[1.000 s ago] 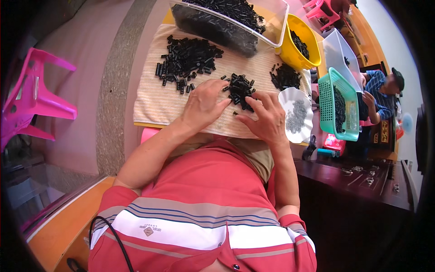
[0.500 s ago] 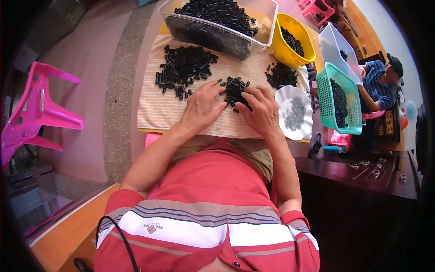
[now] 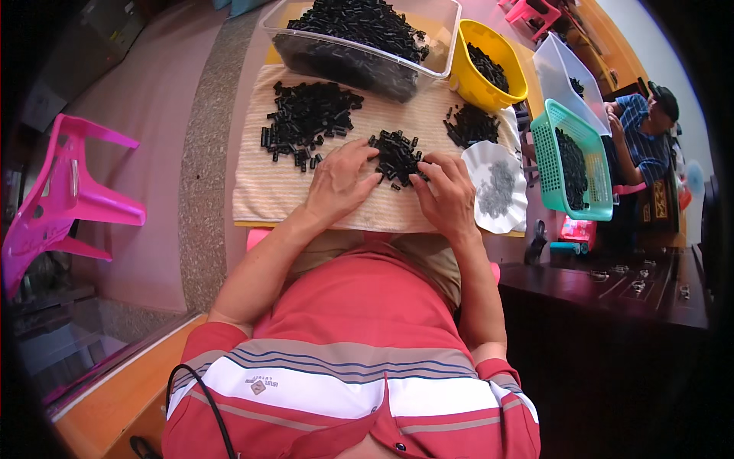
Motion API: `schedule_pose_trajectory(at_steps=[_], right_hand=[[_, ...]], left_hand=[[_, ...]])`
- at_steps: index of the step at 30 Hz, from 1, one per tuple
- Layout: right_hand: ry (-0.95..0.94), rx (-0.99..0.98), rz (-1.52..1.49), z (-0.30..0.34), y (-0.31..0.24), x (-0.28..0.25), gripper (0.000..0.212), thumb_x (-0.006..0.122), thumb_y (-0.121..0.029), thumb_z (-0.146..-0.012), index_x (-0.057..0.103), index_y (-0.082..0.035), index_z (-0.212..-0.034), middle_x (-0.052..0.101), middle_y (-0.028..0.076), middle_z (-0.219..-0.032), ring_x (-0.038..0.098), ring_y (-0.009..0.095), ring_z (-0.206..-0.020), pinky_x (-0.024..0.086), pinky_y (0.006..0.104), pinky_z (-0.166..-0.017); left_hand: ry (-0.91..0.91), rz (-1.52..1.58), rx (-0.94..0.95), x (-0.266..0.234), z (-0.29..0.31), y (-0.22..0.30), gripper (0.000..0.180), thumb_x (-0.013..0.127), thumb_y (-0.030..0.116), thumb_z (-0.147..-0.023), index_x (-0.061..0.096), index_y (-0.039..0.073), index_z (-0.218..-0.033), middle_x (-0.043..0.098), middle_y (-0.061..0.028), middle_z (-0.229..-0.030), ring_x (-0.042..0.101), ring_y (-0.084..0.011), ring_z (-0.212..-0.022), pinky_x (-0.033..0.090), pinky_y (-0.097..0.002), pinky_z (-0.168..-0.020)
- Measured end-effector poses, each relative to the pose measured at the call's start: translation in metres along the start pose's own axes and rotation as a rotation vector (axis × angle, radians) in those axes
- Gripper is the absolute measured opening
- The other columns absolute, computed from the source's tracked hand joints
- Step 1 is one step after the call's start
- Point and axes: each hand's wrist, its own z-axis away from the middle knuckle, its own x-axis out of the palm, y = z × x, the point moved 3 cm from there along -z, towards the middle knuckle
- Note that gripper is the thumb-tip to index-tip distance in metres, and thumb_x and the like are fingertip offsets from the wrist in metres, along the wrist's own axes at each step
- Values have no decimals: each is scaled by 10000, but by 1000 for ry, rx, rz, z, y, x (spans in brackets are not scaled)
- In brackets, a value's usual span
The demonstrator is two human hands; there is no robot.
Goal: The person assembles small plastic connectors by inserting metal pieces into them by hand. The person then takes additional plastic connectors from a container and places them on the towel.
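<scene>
A small pile of short black cylindrical pieces lies on a cream striped towel between my hands. At its left edge is my left hand, fingers reaching forward and thumb held apart, with nothing visible in it. My right hand rests at the right edge, fingers bent and thumb apart, fingertips beside the pieces. A larger heap of the same pieces spreads beyond my left hand. Another heap lies beyond my right hand. A white fluted dish holding small clear pieces stands right of my right hand.
A clear plastic bin full of black pieces stands at the back. Right of it are a yellow tub, a white bin and a green basket. Another person sits at far right. A pink stool stands left.
My right hand has drawn back slightly to the right, off the small pile, uncovering more of its pieces. My left hand stays almost in place. The whole view has shifted a little.
</scene>
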Motion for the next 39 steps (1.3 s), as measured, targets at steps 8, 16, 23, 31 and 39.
schedule_pose_trajectory(at_steps=[8,16,23,31,39], right_hand=[[161,33,39,21,-1,-16,230,774,-19,-794,699,-35,-1011,680,127,-1054,647,324,-914,535,402,-772],[230,37,11,42,-9,-20,216,765,20,-786,694,3,-989,680,140,-1004,650,317,-873,536,390,-739],[256,11,-16,57,-19,-20,211,731,73,-783,662,9,-972,657,138,-957,648,303,-809,539,368,-683],[324,-97,-68,58,-28,-23,246,705,78,-770,647,-11,-992,652,121,-937,661,287,-756,543,370,-631],[274,-226,-199,74,-39,-15,259,673,12,-713,650,7,-970,639,117,-924,642,257,-693,529,343,-598]], left_hand=[[-2,100,-14,-2,-1,5,408,739,179,-790,651,11,-1151,625,-250,-1259,662,-360,-947,526,-427,-891],[40,101,27,-1,0,3,388,740,157,-796,646,11,-1144,644,-216,-1210,672,-304,-849,550,-387,-805],[13,60,-47,-2,-1,14,356,735,159,-798,670,8,-1113,658,-205,-1204,680,-305,-878,552,-381,-816],[20,36,-52,2,1,17,330,749,116,-796,674,10,-1100,658,-199,-1221,677,-323,-943,553,-372,-847],[111,41,-52,-1,7,25,250,745,38,-830,683,-13,-1067,676,-181,-1207,698,-217,-769,574,-305,-658]])
